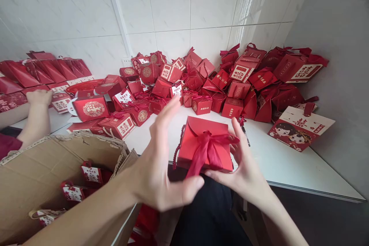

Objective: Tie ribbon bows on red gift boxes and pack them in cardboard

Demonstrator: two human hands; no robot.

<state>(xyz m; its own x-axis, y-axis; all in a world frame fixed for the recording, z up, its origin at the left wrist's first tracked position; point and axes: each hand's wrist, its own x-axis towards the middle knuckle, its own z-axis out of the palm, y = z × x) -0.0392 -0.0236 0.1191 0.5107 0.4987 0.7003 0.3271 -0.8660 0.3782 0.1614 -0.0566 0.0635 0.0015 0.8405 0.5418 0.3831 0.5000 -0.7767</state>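
Observation:
A red gift box [191, 134] with a dark red ribbon bow [206, 148] on its front is held up over the front edge of the table. My right hand [242, 165] grips its right side, the thumb beneath and the fingers behind. At the left of the box, my left hand [158, 165] has its fingers spread wide and the thumb stretched out near the ribbon's lower tail. Whether that thumb touches the ribbon I cannot tell. A twisted dark red cord [178, 148] hangs along the box's left side.
Several red gift boxes [201, 104] are heaped on the white table [291, 169] against the tiled wall. An open cardboard box [37, 165] with red boxes inside stands at left. Another person's arm [37, 113] reaches in there. A box with cartoon faces [300, 128] stands right.

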